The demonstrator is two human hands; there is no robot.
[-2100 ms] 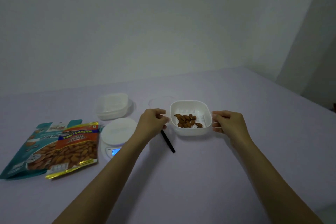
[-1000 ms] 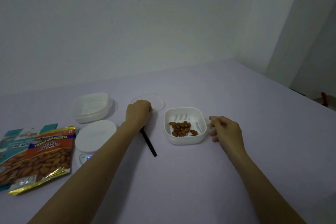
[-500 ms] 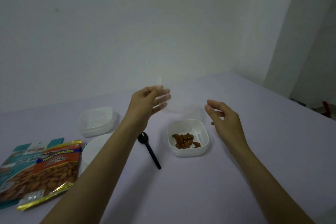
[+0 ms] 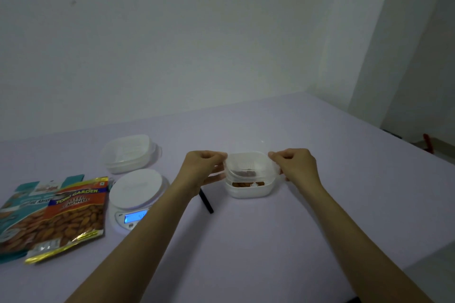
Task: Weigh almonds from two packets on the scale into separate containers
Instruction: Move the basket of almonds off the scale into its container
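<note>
A clear plastic lid hovers tilted just above a white square container that holds almonds. My left hand pinches the lid's left edge and my right hand pinches its right edge. A white kitchen scale with a lit blue display sits left of the container with nothing on its plate. Two almond packets lie at the far left: an orange one on top of a teal one.
A second white container with its lid on stands behind the scale. A black spoon lies between scale and open container, its bowl hidden by my left wrist. The lilac tabletop ends at the right, near a doorway.
My left hand picked the clear lid off the table behind the spoon and raised it. Both hands now hold it low over the almond container.
</note>
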